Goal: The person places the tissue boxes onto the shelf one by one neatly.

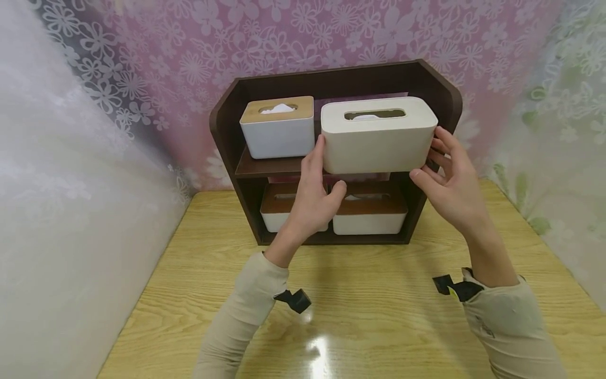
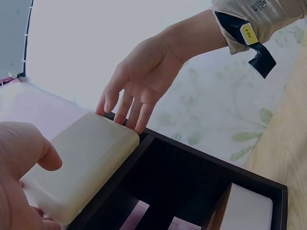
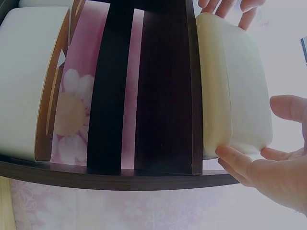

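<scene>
A cream tissue box (image 1: 379,150) with an oblong slot on top is at the right side of the upper shelf, held between both hands. My left hand (image 1: 313,195) has its fingers along the box's left end, its thumb away from the front. My right hand (image 1: 452,189) holds the right end, fingers round the side and thumb near the lower front corner. In the right wrist view, the right fingers (image 3: 240,165) touch the end of the tissue box (image 3: 247,86). Whether the box's underside rests on the shelf is hidden.
A dark brown two-level shelf (image 1: 222,123) stands on a wood-grain table (image 1: 369,300) against a flowered backdrop. A white tissue box with a wooden lid (image 1: 279,137) sits upper left. Below are two white boxes with brown lids, one at left (image 1: 274,221) and one at right (image 1: 369,223).
</scene>
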`<control>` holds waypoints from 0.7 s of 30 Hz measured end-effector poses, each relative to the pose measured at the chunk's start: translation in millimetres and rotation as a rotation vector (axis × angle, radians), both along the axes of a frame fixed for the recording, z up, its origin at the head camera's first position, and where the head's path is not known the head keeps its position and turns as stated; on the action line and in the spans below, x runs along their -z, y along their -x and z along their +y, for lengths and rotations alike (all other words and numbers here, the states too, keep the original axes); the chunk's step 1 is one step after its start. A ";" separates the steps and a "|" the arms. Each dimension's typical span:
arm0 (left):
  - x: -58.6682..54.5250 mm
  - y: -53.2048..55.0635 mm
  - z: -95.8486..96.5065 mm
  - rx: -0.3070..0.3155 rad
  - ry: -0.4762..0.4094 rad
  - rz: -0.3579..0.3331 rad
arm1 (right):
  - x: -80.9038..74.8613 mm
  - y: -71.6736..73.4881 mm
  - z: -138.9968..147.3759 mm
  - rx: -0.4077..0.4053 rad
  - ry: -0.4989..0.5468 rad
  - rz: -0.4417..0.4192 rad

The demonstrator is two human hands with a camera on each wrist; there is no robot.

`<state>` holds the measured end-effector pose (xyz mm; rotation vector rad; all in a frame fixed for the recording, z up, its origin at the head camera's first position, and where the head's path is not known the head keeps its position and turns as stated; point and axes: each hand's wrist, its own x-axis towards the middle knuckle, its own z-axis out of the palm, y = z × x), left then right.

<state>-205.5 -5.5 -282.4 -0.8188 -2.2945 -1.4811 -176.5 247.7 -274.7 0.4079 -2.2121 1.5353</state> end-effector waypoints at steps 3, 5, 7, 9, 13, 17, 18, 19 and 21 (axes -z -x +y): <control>-1.3 1.3 0.2 -0.004 0.006 -0.007 | -0.9 2.1 -1.2 0.003 0.002 -0.001; -2.1 2.5 0.3 -0.002 0.005 -0.010 | -1.6 3.1 -1.7 0.006 -0.002 -0.008; -2.7 3.7 0.4 -0.003 0.009 -0.016 | -1.7 4.6 -2.1 0.008 -0.006 -0.014; -3.1 5.5 0.4 -0.002 0.013 -0.025 | -1.4 5.9 -2.4 0.002 -0.004 -0.019; -4.4 8.6 -0.1 -0.008 0.022 -0.039 | -0.8 9.0 -4.2 -0.022 -0.010 -0.033; -7.0 11.3 -1.4 -0.006 0.038 -0.045 | -1.7 12.1 -7.0 -0.051 -0.016 -0.032; -8.1 12.1 -1.7 -0.004 0.045 -0.046 | -1.8 12.9 -7.3 -0.055 -0.016 -0.028; -9.3 13.1 -2.1 -0.003 0.053 -0.046 | -2.0 13.7 -7.6 -0.060 -0.017 -0.025; -11.8 15.4 -2.9 -0.006 0.068 -0.045 | -2.4 15.3 -7.6 -0.064 -0.024 -0.023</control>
